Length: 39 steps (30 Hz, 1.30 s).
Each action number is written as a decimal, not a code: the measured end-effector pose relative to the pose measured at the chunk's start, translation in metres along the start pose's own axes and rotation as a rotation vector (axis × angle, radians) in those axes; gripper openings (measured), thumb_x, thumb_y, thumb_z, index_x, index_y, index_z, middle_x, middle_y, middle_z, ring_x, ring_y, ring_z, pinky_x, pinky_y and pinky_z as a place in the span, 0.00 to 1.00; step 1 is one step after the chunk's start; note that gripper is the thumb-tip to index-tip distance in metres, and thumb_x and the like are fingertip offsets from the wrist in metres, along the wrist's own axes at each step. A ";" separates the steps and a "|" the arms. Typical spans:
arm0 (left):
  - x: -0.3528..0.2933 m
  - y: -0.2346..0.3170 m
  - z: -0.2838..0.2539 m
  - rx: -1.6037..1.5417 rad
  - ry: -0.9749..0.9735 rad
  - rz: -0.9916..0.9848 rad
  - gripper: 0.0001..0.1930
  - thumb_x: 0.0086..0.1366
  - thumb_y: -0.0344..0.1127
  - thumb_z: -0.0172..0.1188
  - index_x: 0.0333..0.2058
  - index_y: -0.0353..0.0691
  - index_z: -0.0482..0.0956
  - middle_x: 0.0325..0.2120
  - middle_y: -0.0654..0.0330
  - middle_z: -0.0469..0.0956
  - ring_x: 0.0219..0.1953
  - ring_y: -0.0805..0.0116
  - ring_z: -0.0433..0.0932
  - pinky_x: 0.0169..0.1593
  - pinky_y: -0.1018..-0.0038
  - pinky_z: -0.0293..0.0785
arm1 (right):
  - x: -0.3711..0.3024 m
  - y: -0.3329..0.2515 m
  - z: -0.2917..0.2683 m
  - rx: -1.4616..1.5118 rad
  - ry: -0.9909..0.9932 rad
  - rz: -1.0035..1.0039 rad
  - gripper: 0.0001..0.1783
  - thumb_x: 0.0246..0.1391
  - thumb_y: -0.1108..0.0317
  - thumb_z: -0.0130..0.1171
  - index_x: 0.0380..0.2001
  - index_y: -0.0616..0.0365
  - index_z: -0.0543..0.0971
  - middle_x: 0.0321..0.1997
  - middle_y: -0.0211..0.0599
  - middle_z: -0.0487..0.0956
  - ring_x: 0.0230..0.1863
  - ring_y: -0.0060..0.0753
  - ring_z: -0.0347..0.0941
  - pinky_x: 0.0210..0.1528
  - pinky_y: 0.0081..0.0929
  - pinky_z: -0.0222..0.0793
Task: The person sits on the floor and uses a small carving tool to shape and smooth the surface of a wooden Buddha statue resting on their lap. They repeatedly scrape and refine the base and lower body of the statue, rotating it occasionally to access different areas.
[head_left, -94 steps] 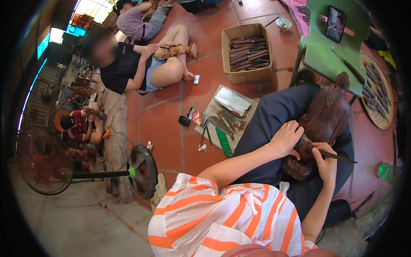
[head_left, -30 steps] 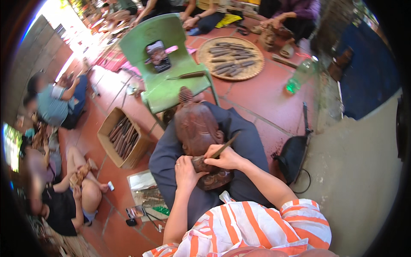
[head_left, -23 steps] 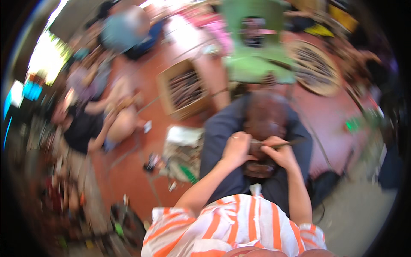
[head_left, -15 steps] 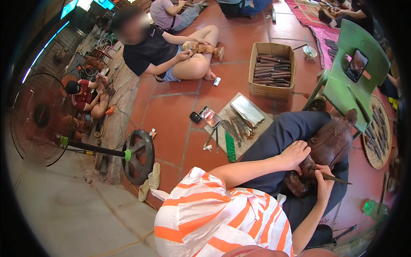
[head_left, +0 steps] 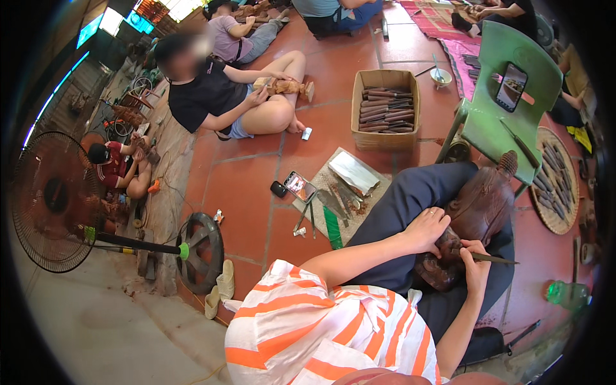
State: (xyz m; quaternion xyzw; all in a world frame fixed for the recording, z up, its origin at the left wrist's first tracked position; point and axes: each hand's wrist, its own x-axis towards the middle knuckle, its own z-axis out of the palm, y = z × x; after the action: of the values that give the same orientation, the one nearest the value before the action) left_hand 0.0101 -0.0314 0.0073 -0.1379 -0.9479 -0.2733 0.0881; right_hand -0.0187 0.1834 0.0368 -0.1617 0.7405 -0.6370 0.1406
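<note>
Dark carved wooden bust (head_left: 478, 208) lies on lap (head_left: 391, 212), far end nr green chair (head_left: 484, 125). R hand (head_left: 475, 260) pinches slim tapered tool (head_left: 498, 258) against bust's near part; L hand (head_left: 428, 230) rests on it, thumb apart, grip unclear. Prob. detail-carving step; next stroke calls for firm L support, light R pressure.
</note>
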 end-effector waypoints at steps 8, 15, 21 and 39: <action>-0.003 0.001 -0.003 -0.018 0.002 -0.003 0.41 0.30 0.46 0.82 0.41 0.35 0.68 0.42 0.49 0.69 0.49 0.48 0.70 0.53 0.59 0.68 | -0.001 -0.006 0.001 -0.005 0.004 0.006 0.05 0.53 0.77 0.61 0.25 0.68 0.77 0.39 0.40 0.80 0.42 0.28 0.72 0.48 0.25 0.65; -0.006 0.005 -0.002 -0.025 -0.004 -0.009 0.43 0.31 0.46 0.82 0.44 0.34 0.68 0.43 0.49 0.69 0.51 0.48 0.70 0.55 0.59 0.68 | -0.004 -0.008 -0.004 -0.015 -0.024 0.059 0.05 0.54 0.77 0.61 0.26 0.69 0.78 0.39 0.39 0.80 0.40 0.25 0.71 0.45 0.23 0.64; -0.005 0.002 -0.005 -0.023 -0.011 -0.004 0.43 0.31 0.46 0.82 0.44 0.34 0.68 0.43 0.49 0.69 0.52 0.47 0.69 0.56 0.58 0.67 | 0.001 -0.009 -0.005 0.029 -0.032 0.125 0.05 0.54 0.78 0.60 0.26 0.69 0.78 0.40 0.39 0.80 0.42 0.26 0.73 0.48 0.23 0.65; -0.001 0.001 -0.011 -0.063 -0.039 0.003 0.42 0.33 0.45 0.82 0.45 0.36 0.69 0.45 0.48 0.70 0.53 0.45 0.70 0.58 0.57 0.66 | -0.002 -0.004 -0.002 0.021 0.034 0.061 0.03 0.54 0.77 0.63 0.29 0.67 0.82 0.38 0.38 0.84 0.43 0.28 0.78 0.48 0.27 0.72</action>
State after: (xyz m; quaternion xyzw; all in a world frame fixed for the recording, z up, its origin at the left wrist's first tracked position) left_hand 0.0127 -0.0368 0.0162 -0.1472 -0.9402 -0.3000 0.0655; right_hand -0.0172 0.1858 0.0414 -0.1269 0.7407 -0.6427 0.1492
